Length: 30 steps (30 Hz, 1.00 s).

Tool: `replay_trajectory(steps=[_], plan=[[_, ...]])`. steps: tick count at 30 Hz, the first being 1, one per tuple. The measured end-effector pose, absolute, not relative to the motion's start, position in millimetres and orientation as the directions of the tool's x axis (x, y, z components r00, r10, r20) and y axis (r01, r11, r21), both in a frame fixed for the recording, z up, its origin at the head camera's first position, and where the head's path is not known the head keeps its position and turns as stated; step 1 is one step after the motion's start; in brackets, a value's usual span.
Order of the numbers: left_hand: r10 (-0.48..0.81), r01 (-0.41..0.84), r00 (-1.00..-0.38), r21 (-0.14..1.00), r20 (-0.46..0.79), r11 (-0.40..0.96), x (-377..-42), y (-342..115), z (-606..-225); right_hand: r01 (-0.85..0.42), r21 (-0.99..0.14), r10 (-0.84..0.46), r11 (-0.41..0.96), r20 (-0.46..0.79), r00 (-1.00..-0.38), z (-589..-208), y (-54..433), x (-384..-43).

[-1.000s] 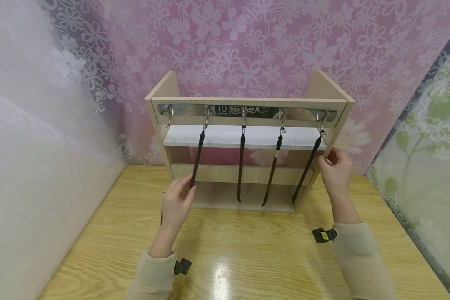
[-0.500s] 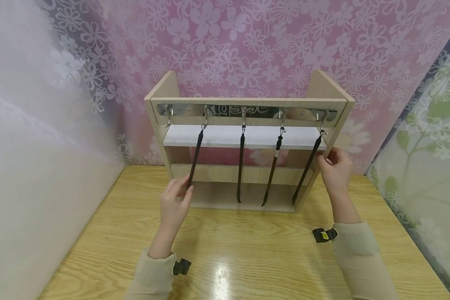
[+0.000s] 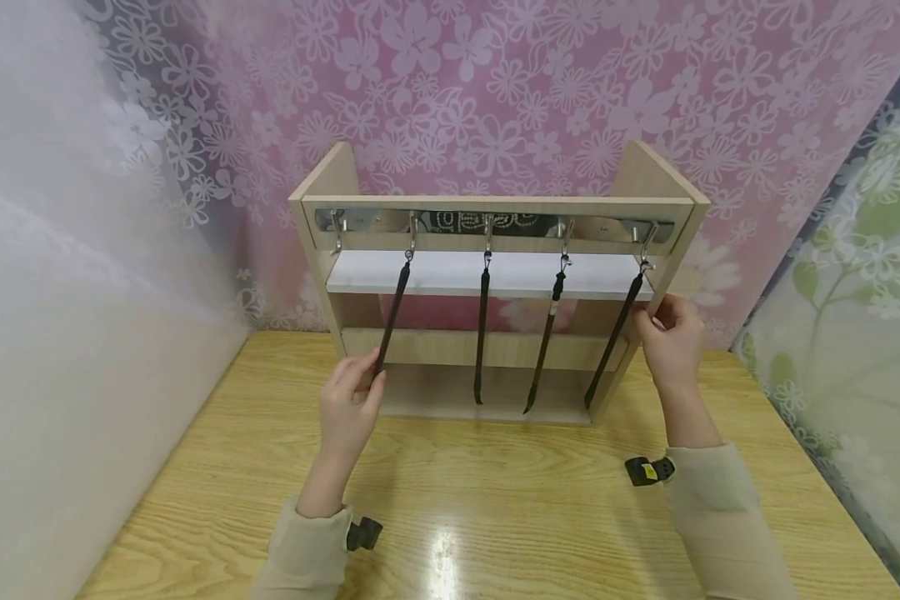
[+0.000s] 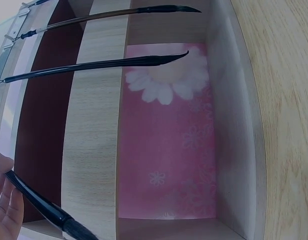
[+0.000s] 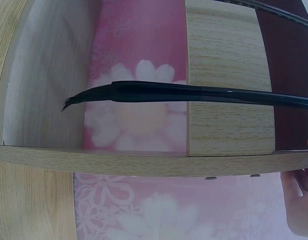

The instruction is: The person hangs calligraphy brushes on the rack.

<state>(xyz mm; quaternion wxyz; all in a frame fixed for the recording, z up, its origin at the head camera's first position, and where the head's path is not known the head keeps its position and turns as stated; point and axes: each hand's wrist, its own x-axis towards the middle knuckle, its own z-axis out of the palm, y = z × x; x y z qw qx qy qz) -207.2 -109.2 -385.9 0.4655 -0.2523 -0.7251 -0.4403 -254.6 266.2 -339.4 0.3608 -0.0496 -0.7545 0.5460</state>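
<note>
A dark calligraphy brush (image 3: 394, 308) slants down from the second hook from the left, its loop right at the hook. My left hand (image 3: 349, 410) pinches its handle low down, between thumb and fingers. The left wrist view shows the thick lower end of this calligraphy brush (image 4: 49, 210) pointing out past the fingers. Three more calligraphy brushes hang to the right: a middle brush (image 3: 483, 333), a brown-handled brush (image 3: 546, 346) and a rightmost brush (image 3: 615, 337). My right hand (image 3: 673, 342) grips the right side panel (image 5: 144, 162) of the wooden shelf, fingertips partly hidden behind it.
The wooden shelf (image 3: 506, 201) stands on a wood-grain table (image 3: 495, 500) against a flowered pink backdrop (image 3: 495, 100). A shiny metal hook strip (image 3: 378, 220) runs along its top. Nothing hangs from the leftmost hook (image 3: 337, 231). A white board (image 3: 450, 271) lies behind the brushes.
My left hand has shifted slightly left with the brush, then stayed nearly still. The brush's loop has moved a little at the hook. The right hand and the other brushes look unchanged.
</note>
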Motion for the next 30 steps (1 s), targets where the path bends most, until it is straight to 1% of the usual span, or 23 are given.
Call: replay_trajectory(steps=[11, 18, 22, 30], plan=[[-0.056, 0.753, -0.48, 0.444, 0.875, 0.485, -206.9, -109.4, -386.1, -0.311, -0.863, 0.47, 0.397, 0.482, -0.739, -339.7, 266.2, -254.4], [-0.062, 0.751, -0.469, 0.434, 0.881, 0.497, -208.0, -108.5, -386.0, -0.311, -0.864, 0.473, 0.395, 0.482, -0.738, -338.4, 265.7, -254.0], [-0.062, 0.748, -0.48, 0.446, 0.875, 0.491, -208.9, -108.5, -386.8, -0.318, -0.86, 0.47, 0.398, 0.489, -0.734, -338.5, 265.3, -253.7], [-0.07, 0.741, -0.489, 0.456, 0.869, 0.493, -210.6, -107.1, -388.3, -0.292, -0.859, 0.465, 0.421, 0.481, -0.743, -337.3, 265.9, -253.2]])
